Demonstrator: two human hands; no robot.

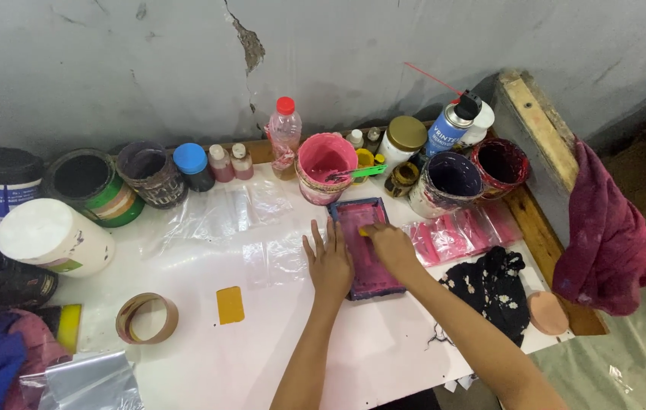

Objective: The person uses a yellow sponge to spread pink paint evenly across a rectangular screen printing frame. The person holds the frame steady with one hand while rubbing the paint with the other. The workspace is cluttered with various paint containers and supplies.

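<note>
Cracked grey wall behind a white surface [277, 342] smeared with pink ink and crowded with pots. Small blue-framed screen [365, 247] lies flat near the middle of the surface, mesh stained pink. Left hand [330, 262] rests open, fingers spread, palm down, on the screen's left edge and the surface beside it. Right hand [391, 247] sits on the mesh, fingers closed around a small yellow squeegee [365, 231], only a corner showing. Clear plastic bags [251, 220] lie left of the screen; pink-printed bags [456, 231] lie just right of it. Pink pot [326, 167] stands just behind the screen, green stick [359, 172] leaning over its rim. Plastic bottle [285, 137] with red cap stands left of the pot. Spray can [450, 125] stands at the back right, two dark ink pots [452, 182] in front of it, gold-lidded jar [403, 140] to its left. Yellow card [230, 304] lies flat left of the left forearm, tape roll [147, 318] further left. White tub [53, 235] lies on its side at far left. Black floral cloth [494, 292] lies right of the right forearm. Maroon rag [608, 235] hangs over a wooden frame [539, 125] at the right edge.
</note>
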